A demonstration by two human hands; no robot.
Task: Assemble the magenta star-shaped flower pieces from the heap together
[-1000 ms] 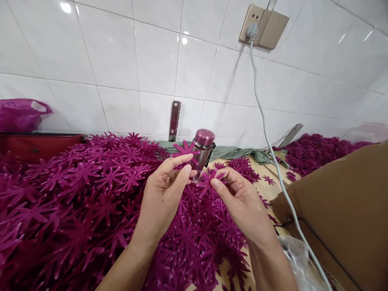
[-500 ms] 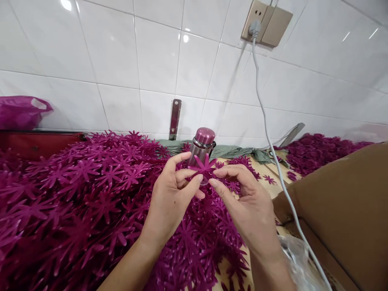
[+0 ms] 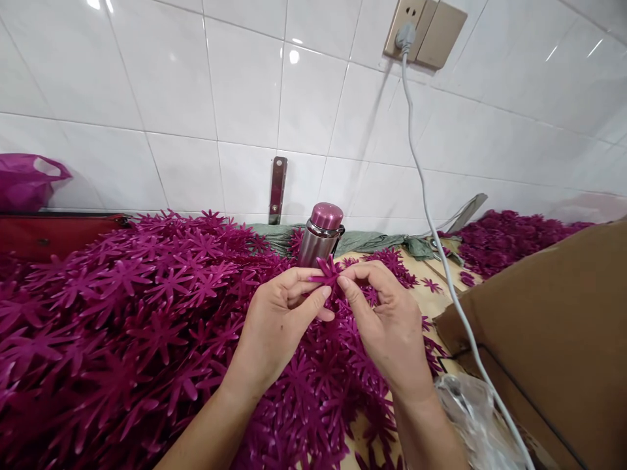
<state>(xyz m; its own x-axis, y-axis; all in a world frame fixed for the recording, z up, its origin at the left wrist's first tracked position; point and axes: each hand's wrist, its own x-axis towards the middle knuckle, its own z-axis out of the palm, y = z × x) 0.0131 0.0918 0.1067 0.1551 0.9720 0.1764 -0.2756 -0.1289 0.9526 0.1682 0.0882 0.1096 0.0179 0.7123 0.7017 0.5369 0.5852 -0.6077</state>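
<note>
My left hand (image 3: 281, 320) and my right hand (image 3: 386, 320) meet at the centre, fingertips pinched together on a magenta star-shaped flower piece (image 3: 326, 272). Both hands hover just above a big heap of the same magenta flower pieces (image 3: 122, 313) that covers the left and middle of the table. Directly behind my fingers stands a pink metal flask (image 3: 319, 241), upright with its cap on.
A brown cardboard box (image 3: 548, 326) fills the right side. A grey cable (image 3: 431, 215) runs from a wall socket (image 3: 424, 26) down past the box. A second flower pile (image 3: 509, 238) lies at the back right. Clear plastic (image 3: 470, 418) sits near my right wrist; a red case (image 3: 53, 232) at left.
My hands each held a separate flower piece, a little apart. They have come together, and the pieces now sit stacked between both sets of fingertips.
</note>
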